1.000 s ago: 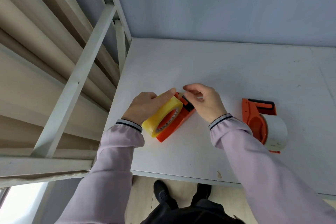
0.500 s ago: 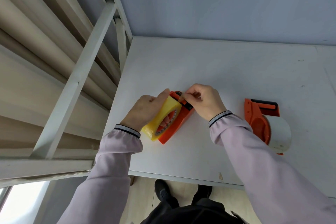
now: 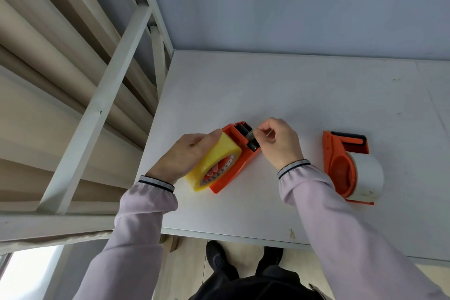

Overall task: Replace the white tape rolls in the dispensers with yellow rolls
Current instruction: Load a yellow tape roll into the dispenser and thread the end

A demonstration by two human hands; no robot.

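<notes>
An orange tape dispenser (image 3: 239, 161) lies on the white table (image 3: 292, 95) with a yellow tape roll (image 3: 215, 162) mounted on it. My left hand (image 3: 187, 153) grips the yellow roll from the left, thumb on top. My right hand (image 3: 280, 141) pinches the loose tape end beside the dispenser's black roller (image 3: 247, 137), just below the toothed cutter. A second orange dispenser (image 3: 339, 161) lies on the table to the right with a white tape roll (image 3: 367, 175) on it, untouched.
A white metal frame (image 3: 107, 95) with beige panels stands along the table's left edge. A pale wall rises behind the table. The near table edge (image 3: 219, 232) runs above the floor, where my dark shoes show.
My right hand has drawn the tape end from over the roller out to the right side of the dispenser head. The left hand has kept its hold on the yellow roll.
</notes>
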